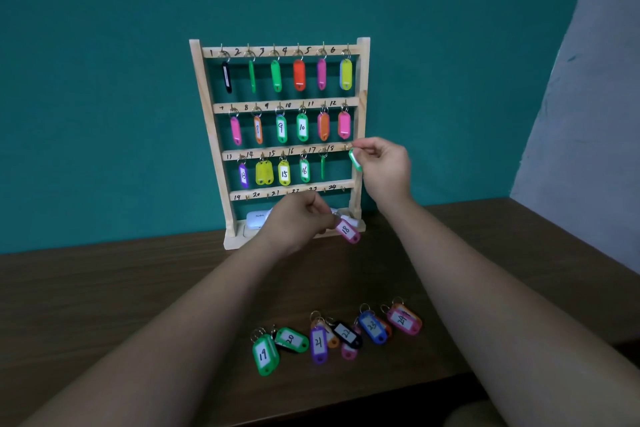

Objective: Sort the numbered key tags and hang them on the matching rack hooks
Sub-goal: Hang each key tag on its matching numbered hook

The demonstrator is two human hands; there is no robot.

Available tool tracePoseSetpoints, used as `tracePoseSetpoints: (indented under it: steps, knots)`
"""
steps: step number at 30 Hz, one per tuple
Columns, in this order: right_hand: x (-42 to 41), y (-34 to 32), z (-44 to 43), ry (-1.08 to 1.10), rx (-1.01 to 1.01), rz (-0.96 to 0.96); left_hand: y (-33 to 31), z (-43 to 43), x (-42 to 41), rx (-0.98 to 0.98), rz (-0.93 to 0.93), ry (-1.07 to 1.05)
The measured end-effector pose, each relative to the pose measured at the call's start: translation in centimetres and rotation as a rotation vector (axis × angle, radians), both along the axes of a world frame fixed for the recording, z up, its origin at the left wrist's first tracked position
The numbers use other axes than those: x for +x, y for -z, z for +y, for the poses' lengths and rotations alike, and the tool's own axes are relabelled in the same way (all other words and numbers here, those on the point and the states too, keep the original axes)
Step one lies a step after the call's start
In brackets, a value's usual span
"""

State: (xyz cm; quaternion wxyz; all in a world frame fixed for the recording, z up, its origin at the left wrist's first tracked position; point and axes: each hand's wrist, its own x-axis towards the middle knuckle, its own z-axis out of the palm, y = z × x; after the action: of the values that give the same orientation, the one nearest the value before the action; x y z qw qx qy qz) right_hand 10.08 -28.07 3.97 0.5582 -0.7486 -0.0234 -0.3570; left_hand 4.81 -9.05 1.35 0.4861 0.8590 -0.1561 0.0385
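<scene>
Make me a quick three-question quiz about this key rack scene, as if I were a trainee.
1. True or false: the bottom row of hooks on the light wooden four-rail rack already carries tags.
2. Which number is written on the pink plastic oblong tag pinched by the left hand? A) 12 B) 18 C) 24
3. Fill in: the slim tag held up by the right hand near the right end of the third rail is coloured ___.

Key: 1 false; 2 B; 3 green.
</scene>
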Motion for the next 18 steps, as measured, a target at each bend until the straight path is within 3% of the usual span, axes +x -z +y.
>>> tracePoseSetpoints:
  steps: [13,18]
  knots:
    - [-0.1,0.0,1.2,0.009,-0.133,0.100,-0.8,1.2,0.4,-0.135,-0.048,-0.042]
    - [-1.7,0.1,1.1,0.171,-0.479,-0.008,-1.3,1.2,0.3,-0.190,-0.106,-0.083]
